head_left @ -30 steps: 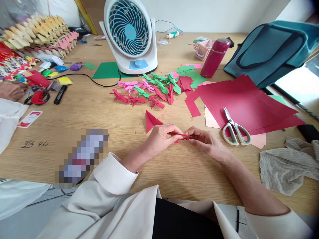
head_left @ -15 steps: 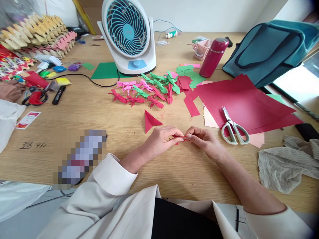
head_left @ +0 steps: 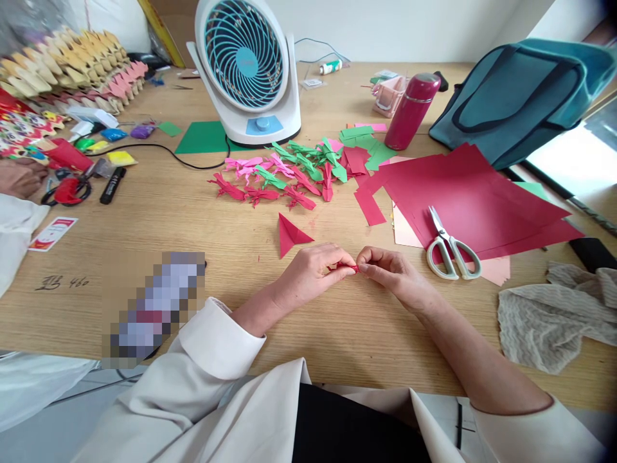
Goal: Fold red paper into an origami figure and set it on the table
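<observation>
A small folded piece of red paper (head_left: pixel 348 265) is pinched between both of my hands just above the wooden table (head_left: pixel 202 218). My left hand (head_left: pixel 313 273) grips its left end with thumb and fingers closed. My right hand (head_left: pixel 393 273) pinches the right end, fingertips almost touching the left ones. Most of the paper is hidden by my fingers. A red folded triangle (head_left: pixel 289 235) lies just beyond my left hand. Farther back sits a heap of folded red, pink and green paper figures (head_left: pixel 284 173).
Scissors (head_left: pixel 450 247) lie on red paper sheets (head_left: pixel 472 199) to the right. A fan (head_left: pixel 248 71), a red flask (head_left: pixel 412 109), a teal bag (head_left: pixel 520 96) and a grey cloth (head_left: pixel 554 318) stand around. Another person's hand (head_left: pixel 19 177) rests at far left, by a marker (head_left: pixel 110 185).
My hands have drawn closer together, and the red paper between them now shows less. The view has shifted slightly.
</observation>
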Demonstrator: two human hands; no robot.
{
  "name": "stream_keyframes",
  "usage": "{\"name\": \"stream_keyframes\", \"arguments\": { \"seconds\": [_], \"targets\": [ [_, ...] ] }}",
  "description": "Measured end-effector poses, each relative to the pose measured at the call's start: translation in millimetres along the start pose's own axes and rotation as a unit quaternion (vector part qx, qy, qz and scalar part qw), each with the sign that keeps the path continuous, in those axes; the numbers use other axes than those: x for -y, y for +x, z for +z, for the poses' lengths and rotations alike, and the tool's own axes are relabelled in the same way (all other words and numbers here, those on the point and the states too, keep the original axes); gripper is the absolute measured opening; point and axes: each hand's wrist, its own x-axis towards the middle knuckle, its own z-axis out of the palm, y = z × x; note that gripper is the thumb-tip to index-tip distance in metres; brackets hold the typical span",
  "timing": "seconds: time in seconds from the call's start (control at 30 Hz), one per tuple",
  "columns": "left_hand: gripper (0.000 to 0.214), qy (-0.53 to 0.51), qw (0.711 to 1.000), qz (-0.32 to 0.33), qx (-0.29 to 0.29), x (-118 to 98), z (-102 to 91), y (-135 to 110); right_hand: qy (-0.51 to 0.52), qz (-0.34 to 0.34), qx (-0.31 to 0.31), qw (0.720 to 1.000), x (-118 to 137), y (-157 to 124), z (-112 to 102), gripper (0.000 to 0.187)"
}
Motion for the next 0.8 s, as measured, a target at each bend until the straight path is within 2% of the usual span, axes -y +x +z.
{"name": "stream_keyframes", "arguments": {
  "seconds": [0.37, 0.5, 0.67, 0.8],
  "targets": [
    [0.015, -0.019, 0.999, 0.022, -0.02, 3.2, 2.6, 0.8, 0.039, 0.021, 0.001, 0.999, 3.6, 1.0, 1.1, 0.028],
    [0.017, 0.026, 0.997, 0.058, -0.038, 0.2, 3.6, -0.2, 0.044, 0.035, -0.001, 0.998, 3.4, 1.3, 0.6, 0.03],
    [0.017, 0.114, 0.983, 0.112, -0.09, -2.1, 7.3, -2.6, 0.051, 0.037, 0.002, 0.998, 5.8, 1.6, -0.5, 0.03],
    [0.016, 0.092, 0.983, 0.119, -0.103, -0.9, 8.2, -1.5, 0.046, 0.034, 0.006, 0.998, 5.2, 1.3, -4.0, 0.03]
  ]
}}
